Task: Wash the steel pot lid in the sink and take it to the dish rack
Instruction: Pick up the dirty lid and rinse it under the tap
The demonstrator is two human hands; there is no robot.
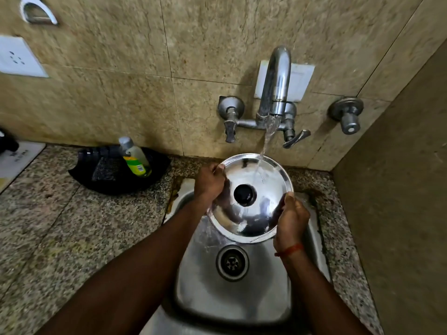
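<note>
Lid (250, 213) sits over the sink (205, 298), held tilted under the tap (275, 93), knob side toward the camera. Water stream (264, 146) lands on the upper right part of the dome, near the rim.

Left hand (210, 182) pinches the rim at the upper left, thumb on top, fingers curled behind. Right hand (291, 221) clamps the rim at the lower right, fingers wrapped around the edge. Both hands closed on the lid, opposite sides, none on the knob (245, 195).

Handling, as a judgement: thin polished steel, so light and stiff, not fragile, though a drop in the sink would likely be loud and could dent it. Wet metal is slick (more so if soap is on it, cannot tell from here). The rim is thin, so a pinch there depends on friction alone and can slip under the water flow. Two-hand rim hold suits rinsing and turning. For a one-hand carry to the rack the black knob is probably the safer grip: centred, raised, not polished steel. The rack is not in view, so the route cannot be judged.

Soap bottle (135, 157) stands in a dark tray (106, 180) on the counter (60, 226) left of the sink, well apart from the hands.
</note>
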